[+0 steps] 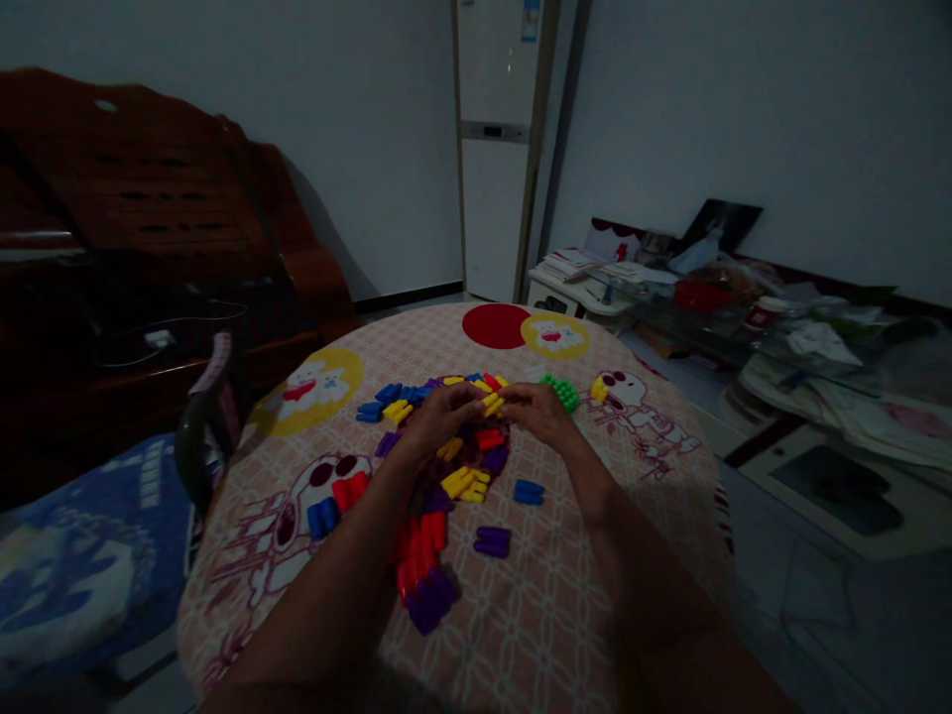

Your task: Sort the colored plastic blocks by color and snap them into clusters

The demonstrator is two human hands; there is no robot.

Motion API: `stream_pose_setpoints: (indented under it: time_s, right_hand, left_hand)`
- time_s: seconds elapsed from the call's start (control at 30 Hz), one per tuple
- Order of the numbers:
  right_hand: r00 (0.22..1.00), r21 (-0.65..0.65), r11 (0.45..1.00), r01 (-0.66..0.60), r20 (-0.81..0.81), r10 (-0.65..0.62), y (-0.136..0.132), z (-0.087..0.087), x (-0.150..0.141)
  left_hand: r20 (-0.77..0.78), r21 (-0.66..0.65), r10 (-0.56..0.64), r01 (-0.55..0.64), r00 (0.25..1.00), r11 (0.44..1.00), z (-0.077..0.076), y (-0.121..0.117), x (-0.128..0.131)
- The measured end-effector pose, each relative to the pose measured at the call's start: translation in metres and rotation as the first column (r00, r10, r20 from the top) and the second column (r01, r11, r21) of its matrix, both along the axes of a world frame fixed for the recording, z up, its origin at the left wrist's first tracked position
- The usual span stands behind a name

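My left hand (444, 415) and my right hand (536, 413) meet over the far middle of the round table. Between their fingertips is a small yellow plastic building block (492, 404), and both hands are closed on it. Under and around them lies a loose pile of similar blocks, including a red block (489, 438) and some yellow blocks (465, 484). Blue blocks (391, 394) lie beyond my left hand. A green cluster of blocks (559, 393) sits just right of my right hand. My left forearm hides part of the pile.
Joined red blocks (417, 550) lie near the left forearm. A purple block (492, 541) and a blue block (529, 492) lie apart on the patterned tablecloth (535, 615). A chair (204, 426) stands at left; a cluttered glass-topped cabinet (669, 307) is at right.
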State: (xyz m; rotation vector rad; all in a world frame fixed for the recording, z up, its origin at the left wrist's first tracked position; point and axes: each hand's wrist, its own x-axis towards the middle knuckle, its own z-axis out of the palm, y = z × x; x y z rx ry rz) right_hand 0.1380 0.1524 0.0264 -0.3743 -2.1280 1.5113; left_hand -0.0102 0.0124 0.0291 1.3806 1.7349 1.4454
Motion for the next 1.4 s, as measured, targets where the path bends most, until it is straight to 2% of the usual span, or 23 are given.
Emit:
stream_pose_setpoints:
  time_s: [0.13, 0.2, 0.27, 0.33, 0.4, 0.47, 0.5, 0.57, 0.6, 0.67, 0.77, 0.9, 1.03, 1.13, 1.23, 1.33, 1.37, 1.4]
  right_hand:
    - [0.998, -0.052, 0.998, -0.045, 0.038, 0.047, 0.004, 0.007, 0.006]
    - [0.998, -0.078, 0.997, -0.022, 0.053, 0.027, 0.010, 0.012, 0.011]
    - [0.995, -0.100, 0.990, 0.099, 0.037, -0.096, 0.023, 0.017, 0.019]
    - [0.949, -0.115, 0.943, 0.313, -0.006, -0.316, 0.043, 0.021, 0.031]
    - [0.826, -0.116, 0.823, 0.556, -0.036, -0.563, 0.067, 0.021, 0.047]
    - [0.650, -0.045, 0.651, 0.758, -0.037, -0.759, 0.089, 0.017, 0.065]
    - [0.567, 0.037, 0.565, 0.824, -0.045, -0.823, 0.098, 0.014, 0.074]
    - [0.453, 0.249, 0.423, 0.871, -0.075, -0.889, 0.112, 0.007, 0.088]
    - [0.424, 0.353, 0.373, 0.858, -0.077, -0.903, 0.115, 0.002, 0.093]
    - [0.399, 0.513, 0.324, 0.795, -0.040, -0.916, 0.118, -0.007, 0.098]
    - [0.413, 0.647, 0.336, 0.684, 0.035, -0.910, 0.116, -0.018, 0.097]
    - [0.466, 0.742, 0.363, 0.564, 0.077, -0.881, 0.113, -0.022, 0.089]
    - [0.498, 0.778, 0.433, 0.454, 0.182, -0.848, 0.114, -0.020, 0.086]
    - [0.520, 0.756, 0.463, 0.462, 0.191, -0.832, 0.113, -0.020, 0.087]
    - [0.499, 0.719, 0.426, 0.549, 0.126, -0.857, 0.111, -0.017, 0.088]
    - [0.482, 0.663, 0.366, 0.653, 0.008, -0.876, 0.107, -0.008, 0.086]
    - [0.500, 0.629, 0.367, 0.685, -0.040, -0.865, 0.104, -0.003, 0.083]
    - [0.534, 0.583, 0.394, 0.710, -0.082, -0.841, 0.100, 0.002, 0.079]
  left_hand:
    - [-0.003, -0.011, -0.030, 0.030, 1.000, 0.999, 0.001, -0.001, 0.004]
    - [-0.061, -0.021, -0.031, 0.030, 0.998, 0.999, 0.005, -0.004, 0.003]
    - [-0.201, -0.088, -0.027, 0.009, 0.979, 0.996, 0.012, -0.011, 0.001]
    - [-0.335, -0.256, -0.106, 0.018, 0.936, 0.966, 0.021, -0.020, -0.002]
    - [-0.380, -0.470, -0.271, 0.068, 0.884, 0.880, 0.029, -0.028, -0.003]
    - [-0.376, -0.615, -0.396, 0.094, 0.838, 0.783, 0.033, -0.032, -0.002]
    - [-0.381, -0.655, -0.429, 0.088, 0.819, 0.750, 0.034, -0.033, 0.000]
    - [-0.396, -0.690, -0.464, 0.077, 0.792, 0.719, 0.033, -0.032, 0.004]
    - [-0.394, -0.700, -0.482, 0.085, 0.783, 0.709, 0.032, -0.030, 0.005]
    - [-0.395, -0.705, -0.504, 0.098, 0.768, 0.702, 0.031, -0.028, 0.008]
    - [-0.417, -0.700, -0.516, 0.099, 0.748, 0.708, 0.032, -0.029, 0.012]
    - [-0.481, -0.714, -0.526, 0.035, 0.701, 0.699, 0.038, -0.030, 0.021]
    - [-0.543, -0.709, -0.524, -0.023, 0.656, 0.705, 0.038, -0.027, 0.031]
    - [-0.557, -0.689, -0.522, -0.009, 0.646, 0.724, 0.037, -0.028, 0.032]
    - [-0.522, -0.650, -0.500, 0.058, 0.691, 0.758, 0.038, -0.031, 0.024]
    - [-0.413, -0.557, -0.420, 0.141, 0.808, 0.818, 0.041, -0.034, 0.012]
    - [-0.359, -0.504, -0.382, 0.168, 0.852, 0.848, 0.042, -0.034, 0.008]
    - [-0.290, -0.440, -0.341, 0.192, 0.894, 0.877, 0.042, -0.035, 0.004]
